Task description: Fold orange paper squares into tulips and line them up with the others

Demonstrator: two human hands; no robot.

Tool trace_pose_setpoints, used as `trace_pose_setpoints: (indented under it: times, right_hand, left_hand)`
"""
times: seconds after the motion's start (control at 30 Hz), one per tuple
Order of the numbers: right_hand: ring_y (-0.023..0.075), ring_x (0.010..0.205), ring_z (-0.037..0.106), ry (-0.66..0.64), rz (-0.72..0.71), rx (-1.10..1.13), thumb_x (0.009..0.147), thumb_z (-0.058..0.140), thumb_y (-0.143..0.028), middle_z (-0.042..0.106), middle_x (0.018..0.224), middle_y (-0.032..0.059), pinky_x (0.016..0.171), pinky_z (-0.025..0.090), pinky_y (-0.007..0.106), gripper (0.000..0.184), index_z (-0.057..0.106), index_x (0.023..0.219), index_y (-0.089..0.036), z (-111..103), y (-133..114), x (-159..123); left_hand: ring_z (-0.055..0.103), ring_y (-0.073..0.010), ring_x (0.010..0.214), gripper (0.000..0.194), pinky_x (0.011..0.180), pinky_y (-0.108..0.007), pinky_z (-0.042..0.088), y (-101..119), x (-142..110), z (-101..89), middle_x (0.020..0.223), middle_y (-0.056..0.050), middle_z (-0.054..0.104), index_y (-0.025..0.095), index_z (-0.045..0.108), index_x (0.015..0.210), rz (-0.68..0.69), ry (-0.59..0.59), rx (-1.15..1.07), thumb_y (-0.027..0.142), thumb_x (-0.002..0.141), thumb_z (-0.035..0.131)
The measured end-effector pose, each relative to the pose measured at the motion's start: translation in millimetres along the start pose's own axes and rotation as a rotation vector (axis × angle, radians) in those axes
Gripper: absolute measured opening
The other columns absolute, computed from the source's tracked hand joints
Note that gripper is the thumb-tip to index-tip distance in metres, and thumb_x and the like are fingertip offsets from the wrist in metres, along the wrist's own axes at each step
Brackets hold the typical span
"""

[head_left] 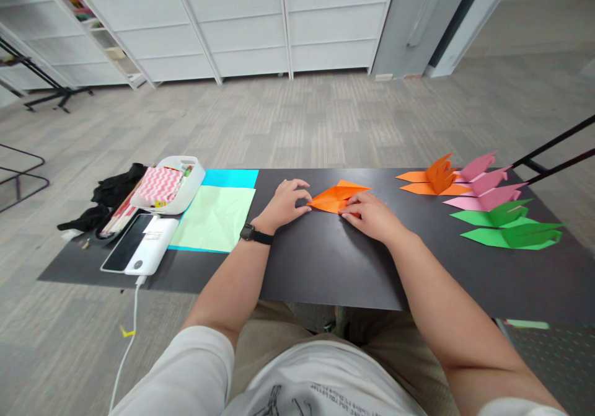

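A folded piece of orange paper [332,200] lies in front of me on the dark table [320,261], pointed at its left and right ends. My left hand [289,204], a black watch on its wrist, pinches the paper's left tip between thumb and finger. At the paper's lower right, my right hand [373,217] has its fingers closed on the near edge; its fingertips partly cover the folds. Off to the right stand several finished-looking folded paper figures: orange [437,177], pink [488,186] and green [514,233].
Left of my hands are light green and blue paper sheets [216,217]. Beyond them lie a phone [130,242], a white power bank [153,245] with a cable, a white basket [188,183] and a black cloth [118,183]. A black metal frame [553,149] stands at the right edge.
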State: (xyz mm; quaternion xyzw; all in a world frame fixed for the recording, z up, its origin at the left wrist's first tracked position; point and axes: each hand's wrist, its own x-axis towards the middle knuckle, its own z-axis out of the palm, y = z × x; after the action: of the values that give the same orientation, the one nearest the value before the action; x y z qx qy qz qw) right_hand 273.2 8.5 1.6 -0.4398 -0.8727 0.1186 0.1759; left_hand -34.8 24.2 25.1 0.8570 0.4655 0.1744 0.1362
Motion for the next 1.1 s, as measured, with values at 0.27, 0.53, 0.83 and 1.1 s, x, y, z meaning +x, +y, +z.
trace_pose_setpoints:
  times: [0.27, 0.53, 0.83, 1.1]
  right_hand:
    - [0.0280, 0.104, 0.068, 0.004, 0.000, 0.007, 0.101, 0.066, -0.032, 0.071, 0.110, 0.0103, 0.098, 0.055, 0.047, 0.023, 0.087, 0.109, -0.027, -1, 1, 0]
    - [0.0284, 0.106, 0.068, -0.002, 0.002, 0.013, 0.101, 0.065, -0.033, 0.072, 0.111, 0.0102, 0.099, 0.055, 0.047, 0.023, 0.087, 0.109, -0.029, -2, 1, 0]
    - [0.0285, 0.106, 0.068, 0.004, -0.005, -0.020, 0.100, 0.067, -0.031, 0.073, 0.110, 0.0103, 0.099, 0.054, 0.047, 0.022, 0.087, 0.108, -0.028, -1, -2, 1]
    - [0.0280, 0.104, 0.067, 0.015, -0.020, 0.009, 0.099, 0.069, -0.030, 0.072, 0.106, 0.0095, 0.096, 0.054, 0.046, 0.020, 0.087, 0.105, -0.028, 0, 1, 1]
  left_hand:
    - [0.056, -0.0231, 0.140, 0.010, 0.135, -0.053, 0.024, -8, 0, 3.9, 0.143, -0.003, 0.063, 0.029, 0.080, 0.099, 0.039, 0.022, 0.001, 0.027, 0.098, 0.070]
    - [0.057, -0.0242, 0.136, 0.008, 0.129, -0.048, 0.034, -4, 1, -1.0, 0.140, -0.005, 0.064, 0.026, 0.075, 0.103, 0.040, -0.016, -0.024, 0.029, 0.096, 0.071]
    - [0.060, -0.0286, 0.130, 0.039, 0.124, -0.051, 0.038, 16, 5, 27.6, 0.135, -0.009, 0.066, 0.023, 0.059, 0.129, -0.081, 0.169, -0.015, 0.040, 0.096, 0.072]
    - [0.056, -0.0303, 0.138, 0.036, 0.130, -0.063, 0.028, 5, 5, 29.4, 0.142, -0.008, 0.064, 0.028, 0.061, 0.130, -0.131, 0.084, -0.014, 0.031, 0.096, 0.073]
